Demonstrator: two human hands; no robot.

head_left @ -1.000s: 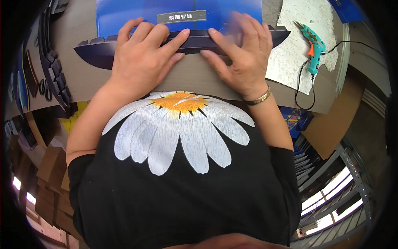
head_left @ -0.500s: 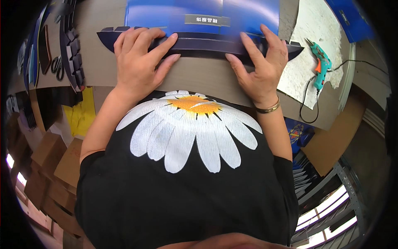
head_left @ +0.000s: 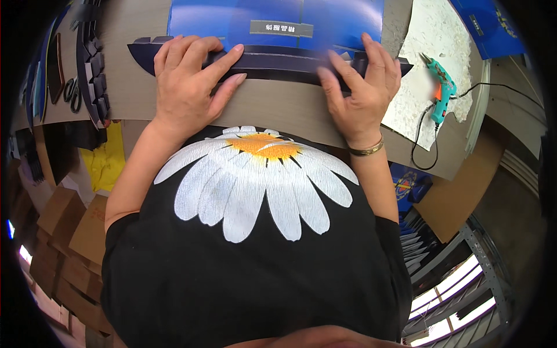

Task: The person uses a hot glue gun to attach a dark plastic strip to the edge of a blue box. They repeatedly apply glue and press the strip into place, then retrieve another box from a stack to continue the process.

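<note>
And the left hand [head_left: 188, 81] and right hand [head_left: 365, 95] have spread apart, both holding the strip [head_left: 284, 65]; pressing seems to work outward!

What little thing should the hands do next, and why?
Maybe press the dark strip down gently near both ends. It lies along the near edge of the blue panel, and the left hand and right hand are already at it, one toward each end. The glue gun lies off to the right, so both hands seem free for pressing.
</note>
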